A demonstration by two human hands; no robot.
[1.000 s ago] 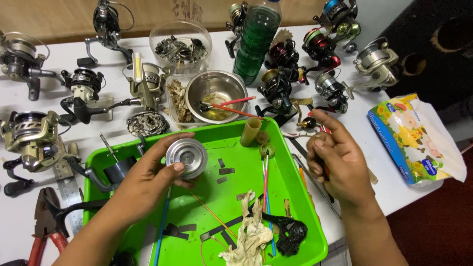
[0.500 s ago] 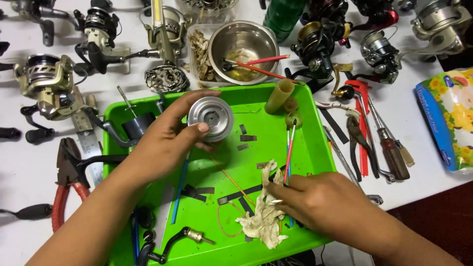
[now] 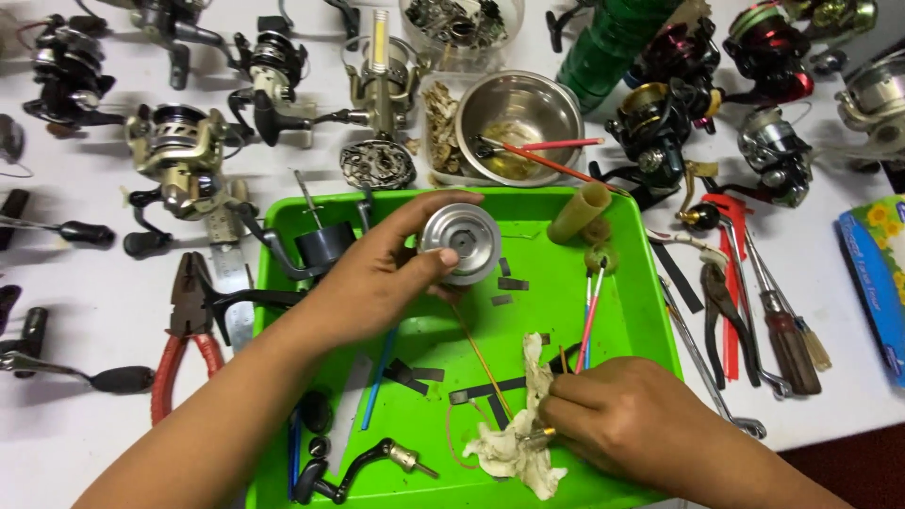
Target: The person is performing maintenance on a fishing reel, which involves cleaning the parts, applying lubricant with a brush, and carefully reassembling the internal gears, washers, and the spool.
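Observation:
My left hand (image 3: pixel 377 278) holds a round silver reel spool (image 3: pixel 460 243) above the green tray (image 3: pixel 641 311), fingers curled round its rim. Low in the tray, my right hand (image 3: pixel 627 419) pinches a small thin metal piece (image 3: pixel 537 435) at the edge of a crumpled cream rag (image 3: pixel 514 443). A red and a blue thin brush (image 3: pixel 589 320) lie just above the right hand. A black reel handle (image 3: pixel 353 471) lies at the tray's front left. Small black strips are scattered over the tray floor.
A steel bowl (image 3: pixel 518 127) with red sticks stands behind the tray. Several fishing reels (image 3: pixel 179 151) lie on the white table at the left and back. Red-handled pliers (image 3: pixel 184 339) lie left of the tray, hand tools (image 3: pixel 754 311) at its right, a tissue pack (image 3: pixel 877 273) at far right.
My right hand came from the tools at the right of the tray down to the rag and took hold of a small piece. The left hand kept the spool.

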